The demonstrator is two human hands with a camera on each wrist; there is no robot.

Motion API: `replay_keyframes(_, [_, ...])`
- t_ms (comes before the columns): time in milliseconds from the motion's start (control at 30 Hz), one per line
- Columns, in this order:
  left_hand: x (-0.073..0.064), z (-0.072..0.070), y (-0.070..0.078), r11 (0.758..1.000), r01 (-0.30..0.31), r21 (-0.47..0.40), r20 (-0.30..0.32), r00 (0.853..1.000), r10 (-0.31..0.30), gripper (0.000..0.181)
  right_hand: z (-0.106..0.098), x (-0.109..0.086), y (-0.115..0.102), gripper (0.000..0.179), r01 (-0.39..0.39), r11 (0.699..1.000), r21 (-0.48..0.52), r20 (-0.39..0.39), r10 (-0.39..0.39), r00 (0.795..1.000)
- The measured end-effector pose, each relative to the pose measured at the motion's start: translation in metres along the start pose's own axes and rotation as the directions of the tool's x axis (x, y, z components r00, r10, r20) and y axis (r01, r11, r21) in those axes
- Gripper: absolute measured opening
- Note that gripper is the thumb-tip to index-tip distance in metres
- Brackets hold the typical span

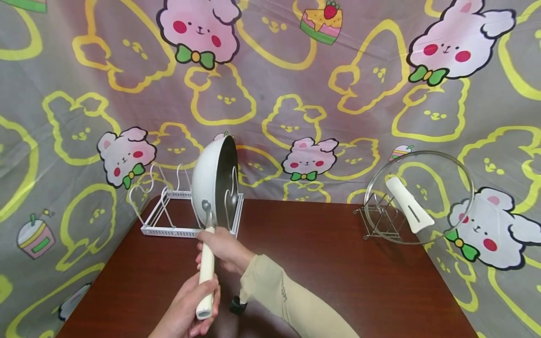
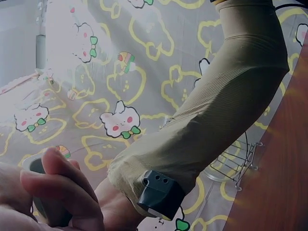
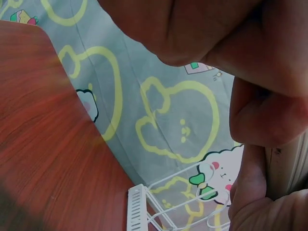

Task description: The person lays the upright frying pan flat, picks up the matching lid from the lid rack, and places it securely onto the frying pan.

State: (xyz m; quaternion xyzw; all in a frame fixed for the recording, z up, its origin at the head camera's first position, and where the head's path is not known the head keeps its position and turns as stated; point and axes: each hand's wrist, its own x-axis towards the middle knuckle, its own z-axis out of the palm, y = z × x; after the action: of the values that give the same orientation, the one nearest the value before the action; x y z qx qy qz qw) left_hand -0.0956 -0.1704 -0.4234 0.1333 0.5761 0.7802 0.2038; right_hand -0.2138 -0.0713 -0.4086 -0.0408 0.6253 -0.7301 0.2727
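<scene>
A frying pan (image 1: 206,176), white outside and dark inside, is tipped up on its side at the right part of a white wire rack (image 1: 169,232). One wire divider of the rack passes in front of the pan's dark inside; whether the rack bears its weight I cannot tell. Both hands grip the cream handle (image 1: 207,263). My left hand (image 1: 183,303) wraps around its near end, while my right hand (image 1: 226,246) holds it closer to the pan. Curled fingers (image 3: 269,115) on the handle also show in the right wrist view.
At the table's right side, a glass lid (image 1: 456,188) with a cream handle (image 1: 410,206) stands in a small metal wire rack (image 1: 380,225). Patterned cloth (image 1: 270,84) hangs behind and beside the brown table (image 1: 321,263).
</scene>
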Motion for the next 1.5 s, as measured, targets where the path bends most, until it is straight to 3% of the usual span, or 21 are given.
replay_keyframes(133, [-0.001, 0.002, 0.002, 1.0, 0.014, 0.009, -0.004, 1.0, -0.014, 0.019, -0.001, -0.001, 0.0, 0.01, -0.002, 1.0, 0.0, 0.007, 0.002, 1.0])
replay_keyframes(1000, [-0.005, 0.005, 0.008, 0.999, -0.034, 0.005, 0.02, 0.999, 0.034, 0.011, 0.004, -0.01, -0.014, 0.014, 0.04, 0.999, -0.027, 0.006, -0.04, 0.999])
replay_keyframes(1500, [-0.007, 0.01, 0.017, 0.995, -0.096, -0.017, 0.069, 0.993, 0.097, 0.011, 0.009, -0.017, -0.028, 0.018, 0.054, 0.999, 0.006, 0.017, -0.054, 0.998])
